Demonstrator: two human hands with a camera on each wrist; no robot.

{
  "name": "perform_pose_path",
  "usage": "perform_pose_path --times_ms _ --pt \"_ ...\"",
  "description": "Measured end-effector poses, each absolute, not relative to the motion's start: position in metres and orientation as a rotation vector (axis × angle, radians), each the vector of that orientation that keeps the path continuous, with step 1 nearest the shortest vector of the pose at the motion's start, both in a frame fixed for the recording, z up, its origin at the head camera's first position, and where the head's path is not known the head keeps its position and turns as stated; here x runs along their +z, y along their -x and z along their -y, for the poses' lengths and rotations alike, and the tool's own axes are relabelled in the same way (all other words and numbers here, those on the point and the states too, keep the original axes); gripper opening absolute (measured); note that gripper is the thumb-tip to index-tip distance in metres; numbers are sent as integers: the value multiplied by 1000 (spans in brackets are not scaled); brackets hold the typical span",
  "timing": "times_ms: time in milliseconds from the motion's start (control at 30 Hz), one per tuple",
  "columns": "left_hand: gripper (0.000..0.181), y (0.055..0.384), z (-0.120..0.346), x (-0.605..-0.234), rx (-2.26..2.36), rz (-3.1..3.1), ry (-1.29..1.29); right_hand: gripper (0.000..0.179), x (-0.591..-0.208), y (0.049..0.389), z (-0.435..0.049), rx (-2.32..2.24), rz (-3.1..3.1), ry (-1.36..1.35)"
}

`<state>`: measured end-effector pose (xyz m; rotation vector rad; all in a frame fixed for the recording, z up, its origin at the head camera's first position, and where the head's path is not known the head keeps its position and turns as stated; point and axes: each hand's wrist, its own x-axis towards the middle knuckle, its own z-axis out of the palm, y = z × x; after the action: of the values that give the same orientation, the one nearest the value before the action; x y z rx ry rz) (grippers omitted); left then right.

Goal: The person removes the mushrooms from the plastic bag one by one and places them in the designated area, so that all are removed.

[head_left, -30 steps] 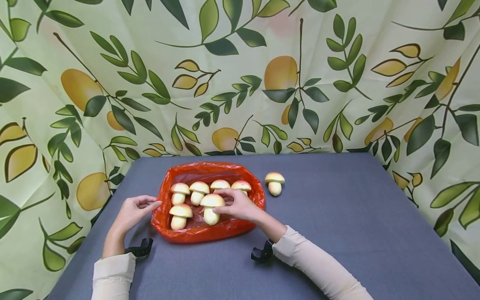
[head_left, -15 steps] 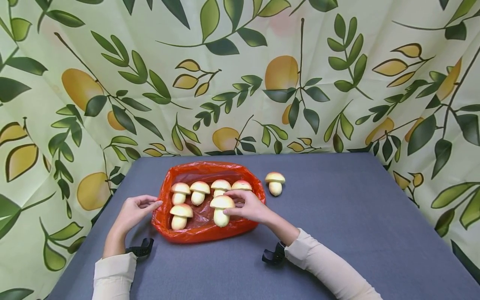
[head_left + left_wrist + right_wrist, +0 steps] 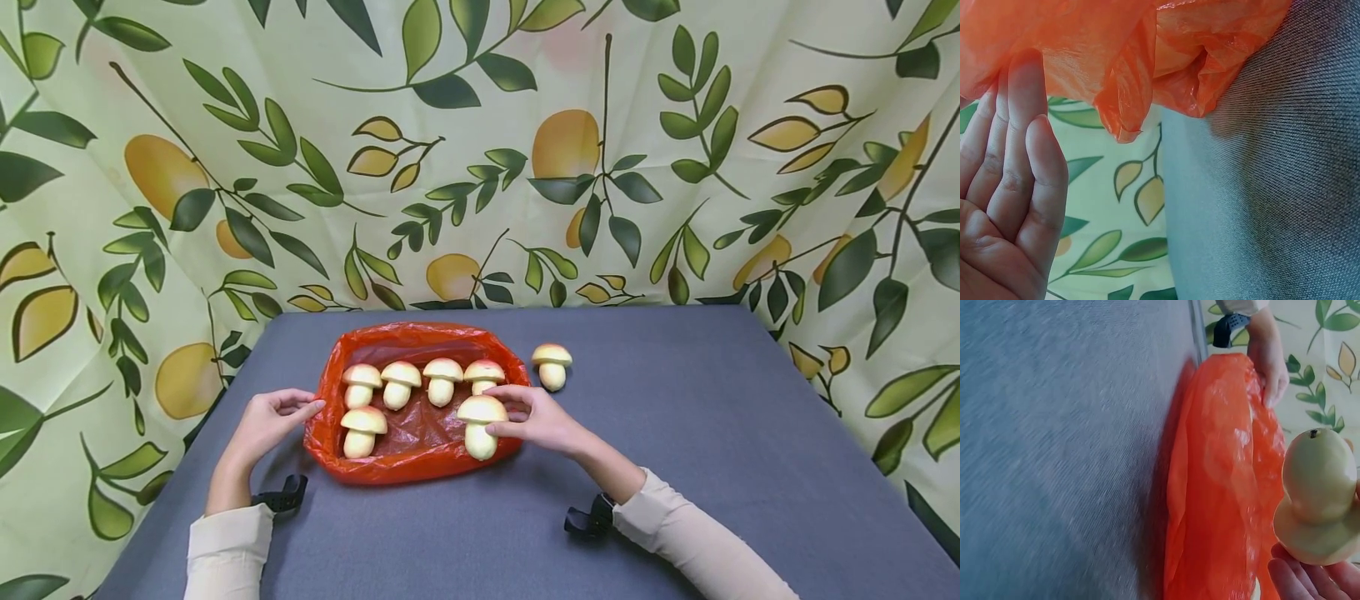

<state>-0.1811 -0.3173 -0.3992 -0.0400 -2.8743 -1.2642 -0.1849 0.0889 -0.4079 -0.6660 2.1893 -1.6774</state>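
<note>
My right hand (image 3: 543,423) pinches a toy mushroom (image 3: 481,427) by its side, holding it upright above the front right part of a red plastic bag (image 3: 375,472). In the right wrist view the held mushroom (image 3: 1319,481) shows its pale stem and the cap's underside, with fingers (image 3: 1310,580) against the cap. At the bag's left side, my left hand (image 3: 272,427) touches the rim with its fingertips. The left wrist view has its fingers (image 3: 1013,144) nearly straight against the orange-red plastic (image 3: 1079,56). Several mushrooms (image 3: 401,385) stand in the bag, mostly along the back.
One more mushroom (image 3: 552,367) is on the grey-blue table (image 3: 712,417), just right of the bag. Behind the table hangs a cloth (image 3: 480,167) printed with leaves and fruit. Each wrist wears a black camera band (image 3: 283,496).
My right hand has moved right with the mushroom, from the middle of the bag to its right end. A back-row mushroom has come into full view. My left hand keeps its place.
</note>
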Motion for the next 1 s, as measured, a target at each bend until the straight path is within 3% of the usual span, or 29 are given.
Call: perform_pose_path --times_ms 1000 --pt "34 181 318 -402 -1276 2844 59 58 -412 199 -177 -1702 -2248 591"
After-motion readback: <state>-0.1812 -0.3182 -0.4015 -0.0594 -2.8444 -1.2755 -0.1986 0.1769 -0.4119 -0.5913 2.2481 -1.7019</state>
